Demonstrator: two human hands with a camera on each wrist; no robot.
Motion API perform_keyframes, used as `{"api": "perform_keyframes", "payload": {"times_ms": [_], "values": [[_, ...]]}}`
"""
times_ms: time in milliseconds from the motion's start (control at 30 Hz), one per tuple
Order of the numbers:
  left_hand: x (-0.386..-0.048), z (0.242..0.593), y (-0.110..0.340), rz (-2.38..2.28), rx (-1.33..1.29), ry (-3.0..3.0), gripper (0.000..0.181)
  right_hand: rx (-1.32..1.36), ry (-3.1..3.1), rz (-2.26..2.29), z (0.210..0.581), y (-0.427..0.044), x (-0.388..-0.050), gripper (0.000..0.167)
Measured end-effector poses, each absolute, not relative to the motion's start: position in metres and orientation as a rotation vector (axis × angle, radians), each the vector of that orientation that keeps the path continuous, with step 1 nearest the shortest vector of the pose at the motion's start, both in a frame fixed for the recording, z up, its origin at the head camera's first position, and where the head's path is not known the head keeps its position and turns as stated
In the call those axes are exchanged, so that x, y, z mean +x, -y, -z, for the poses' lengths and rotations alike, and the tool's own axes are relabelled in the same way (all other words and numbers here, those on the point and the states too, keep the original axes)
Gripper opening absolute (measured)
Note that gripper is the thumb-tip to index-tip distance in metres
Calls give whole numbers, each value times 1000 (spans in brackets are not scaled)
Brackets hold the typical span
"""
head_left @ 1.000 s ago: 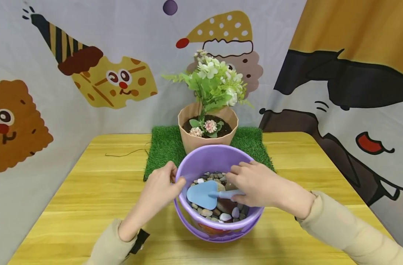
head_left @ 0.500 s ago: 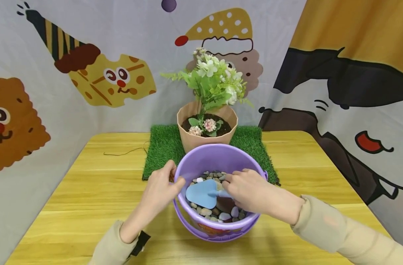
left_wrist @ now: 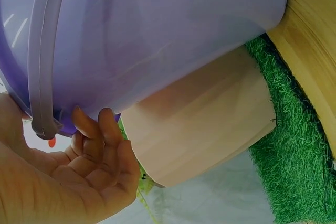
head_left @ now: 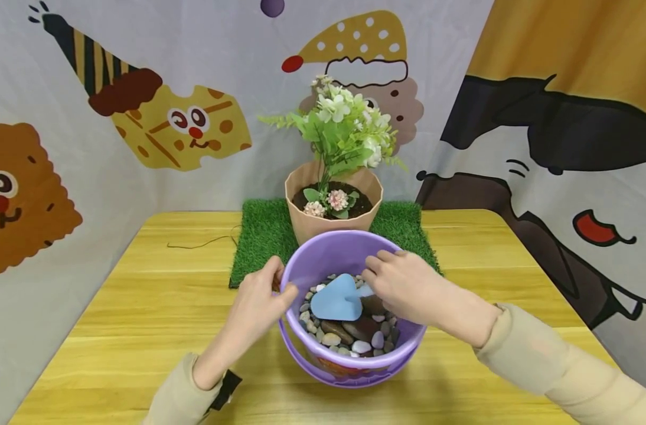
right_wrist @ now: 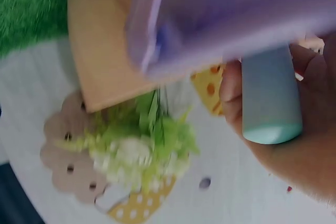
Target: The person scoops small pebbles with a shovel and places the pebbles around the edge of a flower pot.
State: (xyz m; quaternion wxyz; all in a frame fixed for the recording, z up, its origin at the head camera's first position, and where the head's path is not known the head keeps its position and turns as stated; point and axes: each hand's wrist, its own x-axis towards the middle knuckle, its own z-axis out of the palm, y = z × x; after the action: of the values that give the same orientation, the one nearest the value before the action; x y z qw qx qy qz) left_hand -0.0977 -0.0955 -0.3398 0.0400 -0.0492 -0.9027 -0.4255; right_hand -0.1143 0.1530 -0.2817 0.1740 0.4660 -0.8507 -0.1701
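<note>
A purple bucket (head_left: 349, 359) stands mid-table, with pebbles (head_left: 330, 339) of mixed size and colour inside. At its left rim my left hand (head_left: 259, 298) holds on, thumb over the edge and fingers outside below it. My right hand (head_left: 408, 286) grips the handle of a light blue toy shovel (head_left: 338, 300) inside the bucket. The shovel's blade lies over the stones, pointing left. Its handle is mostly covered by my fingers in the head view, but the handle's end (right_wrist: 271, 98) sticks out of my palm in the right wrist view.
Behind the bucket, a beige flower pot (head_left: 328, 227) with a leafy white-flowered plant (head_left: 341, 127) stands on a green turf mat (head_left: 264, 236). A thin dark wire (head_left: 201, 243) lies on the wooden table (head_left: 158, 330) at left. Printed cloth (head_left: 206, 47) hangs behind.
The right hand first moved left, then back right and up, lifting and tilting the shovel; its blade now sits slightly right and higher, uncovering stones. My left hand keeps its place on the rim.
</note>
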Motion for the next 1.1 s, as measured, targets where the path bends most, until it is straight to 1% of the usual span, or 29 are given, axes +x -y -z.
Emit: {"api": "perform_keyframes", "payload": {"times_ms": [33,167,367,533,700,967,1100], "values": [[-98,340,95,1300,-152,2764,10,1318,2379,481,278,-156,-116,18],[-98,340,95,1300,-154,2756,10,1291,2293,501,260,-167,-121,10],[-98,340,96,1309,-156,2755,10,1268,2260,654,245,-175,-125,14],[-98,340,96,1319,-156,2752,11,1235,2219,724,246,-172,-124,15],[-98,341,97,1328,-152,2754,11,1224,2194,739,250,-165,-125,10],[-99,341,96,1360,-153,2743,11,1335,2193,725,259,-164,-136,5],[-99,342,96,1366,-155,2743,10,1428,2311,616,262,-171,-145,13]]}}
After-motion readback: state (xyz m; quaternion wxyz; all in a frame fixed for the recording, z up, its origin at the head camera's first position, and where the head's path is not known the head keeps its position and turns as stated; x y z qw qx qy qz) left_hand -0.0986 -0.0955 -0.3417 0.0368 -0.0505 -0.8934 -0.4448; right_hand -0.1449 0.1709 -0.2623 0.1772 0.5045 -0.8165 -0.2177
